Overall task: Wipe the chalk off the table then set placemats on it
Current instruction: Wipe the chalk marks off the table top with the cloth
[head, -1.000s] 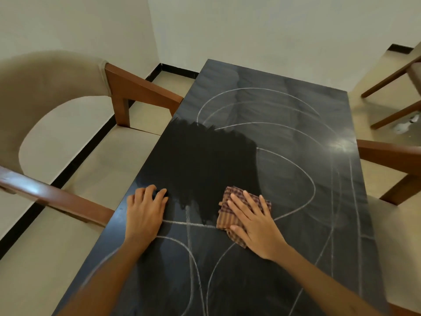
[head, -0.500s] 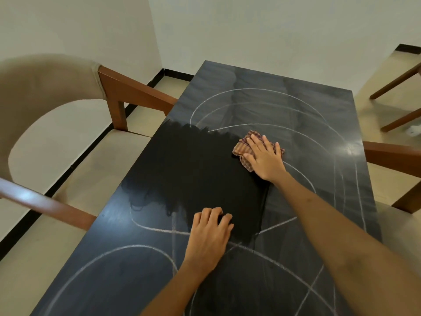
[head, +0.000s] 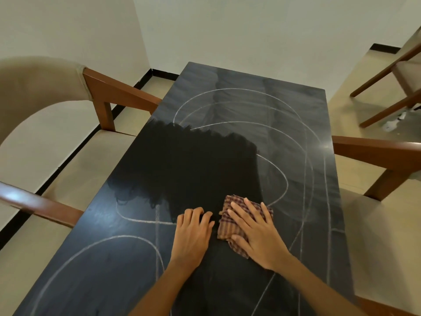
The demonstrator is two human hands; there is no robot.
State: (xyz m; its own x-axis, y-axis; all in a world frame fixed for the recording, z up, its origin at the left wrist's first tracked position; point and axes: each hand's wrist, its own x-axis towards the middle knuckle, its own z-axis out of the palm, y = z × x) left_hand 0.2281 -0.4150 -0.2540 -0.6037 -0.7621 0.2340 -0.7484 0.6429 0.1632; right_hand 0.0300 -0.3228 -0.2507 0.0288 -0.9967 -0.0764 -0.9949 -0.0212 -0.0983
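Close to the person, the left hand lies flat on the black table with its fingers bent a little at the tips and nothing in it. Just beside it, the right hand is spread wide and pressed flat on top of a checked cloth, so the cloth is pinned to the table under the palm, not gripped (its edges stick out past the fingers and the thumb). The two hands are side by side, almost touching. White chalk lines curl over the table to the left of the left hand, and more run past the right hand. Just beyond the fingertips of both hands there is a big dark, clean patch with no chalk. Farther out past that patch, more chalk loops cross the gray, dusty end of the table. A tan chair with brown wooden arms stands far off to the left of the left hand, and another chair stands off to the right of the right hand.
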